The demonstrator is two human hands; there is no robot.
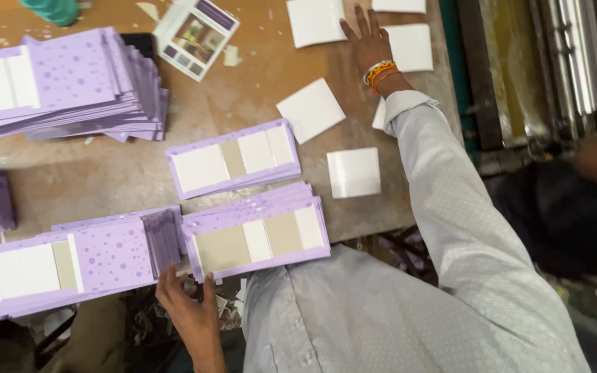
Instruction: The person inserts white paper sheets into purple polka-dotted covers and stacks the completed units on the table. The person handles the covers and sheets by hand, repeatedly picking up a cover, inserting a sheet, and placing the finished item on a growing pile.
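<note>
The nearest stack of lilac covers (257,238) lies at the near edge of the wooden tabletop (105,176), and everything else is placed from it. The left hand (191,307) sits just below and left of that stack, fingers curled loosely at its corner and at the edge of the neighbouring dotted lilac stack (81,266); whether they actually pinch a sheet I cannot tell. The right hand (367,41) lies far beyond the stack, at the tabletop's far side, fingers spread flat and holding nothing, touching a white square card (316,21).

The likeliest trouble, in my judgement: the near stack overhangs the edge slightly, so a tug from the left hand could fan it or spill sheets to the floor. The reaching sleeve (443,186) also passes just beside two loose white cards (354,173) and could sweep them askew.

The covers are flat, thin, matt paper over greyish-brown board, with white panels (some faces carry darker dots). The white cards look smooth and slightly glossy. The tabletop is worn, scuffed brown wood.
</note>
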